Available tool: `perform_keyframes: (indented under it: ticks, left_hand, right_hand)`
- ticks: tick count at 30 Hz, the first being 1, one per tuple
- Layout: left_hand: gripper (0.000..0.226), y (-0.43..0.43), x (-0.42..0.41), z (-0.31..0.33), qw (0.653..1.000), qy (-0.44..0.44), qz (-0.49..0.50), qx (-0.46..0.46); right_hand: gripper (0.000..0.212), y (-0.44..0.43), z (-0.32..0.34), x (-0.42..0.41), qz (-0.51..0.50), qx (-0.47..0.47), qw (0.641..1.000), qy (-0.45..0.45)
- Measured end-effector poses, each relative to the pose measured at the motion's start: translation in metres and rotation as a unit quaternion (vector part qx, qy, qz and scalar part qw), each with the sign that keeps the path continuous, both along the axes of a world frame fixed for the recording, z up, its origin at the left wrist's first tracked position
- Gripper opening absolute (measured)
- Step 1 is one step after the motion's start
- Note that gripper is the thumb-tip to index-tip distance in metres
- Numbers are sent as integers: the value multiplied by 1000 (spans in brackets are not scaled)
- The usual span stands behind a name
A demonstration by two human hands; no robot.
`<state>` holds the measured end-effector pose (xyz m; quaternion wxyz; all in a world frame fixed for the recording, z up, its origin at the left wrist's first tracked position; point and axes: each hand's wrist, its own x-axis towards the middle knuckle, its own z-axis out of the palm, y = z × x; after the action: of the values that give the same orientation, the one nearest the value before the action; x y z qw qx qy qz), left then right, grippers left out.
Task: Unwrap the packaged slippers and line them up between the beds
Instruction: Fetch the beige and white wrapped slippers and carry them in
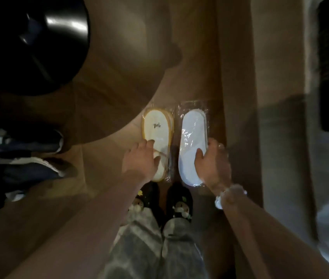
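Observation:
Two slipper packs in clear plastic lie side by side on the wooden floor. The left pack (157, 125) holds white slippers with yellow trim and a dark printed mark. The right pack (192, 133) holds plain white slippers, sole side up. My left hand (141, 160) grips the near half of the yellow-trimmed pack, thumb across its top. My right hand (212, 162) grips the right edge of the white pack, thumb on top and fingers curled over the crinkled plastic. A bead bracelet sits on my right wrist.
My own feet in dark patterned slippers (160, 200) stand just behind the packs. A black round table base (34, 43) fills the upper left. Dark shoes (30, 156) lie at the left. A bed side with pale fabric (324, 178) runs along the right.

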<state>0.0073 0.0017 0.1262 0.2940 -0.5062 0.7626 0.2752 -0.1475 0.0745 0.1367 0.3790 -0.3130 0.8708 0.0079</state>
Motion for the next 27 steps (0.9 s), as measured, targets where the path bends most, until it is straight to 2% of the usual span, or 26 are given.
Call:
perform_keyframes:
  ticks: [4, 9, 15, 19, 22, 27]
  left_hand:
    - [54, 9, 8, -81, 991, 40, 124, -18]
    - [66, 18, 13, -146, 949, 86, 299, -61]
    - [106, 18, 15, -187, 901, 75, 425, -47]
    - [96, 19, 11, -198, 873, 77, 481, -28]
    - [87, 19, -1, -199, 844, 92, 528, 20]
    - [76, 7, -12, -194, 864, 108, 489, 50]
  right_hand:
    - [53, 17, -76, -1, -20, 20, 1000, 11]
    - [64, 26, -143, 1, -90, 39, 995, 7]
    - [106, 27, -197, -2, -225, 70, 972, -20]
    - [113, 30, -205, 3, -260, 45, 964, -28]
    - [114, 23, -202, 5, -306, 49, 949, -60]
    - [97, 8, -193, -3, -355, 35, 929, -100]
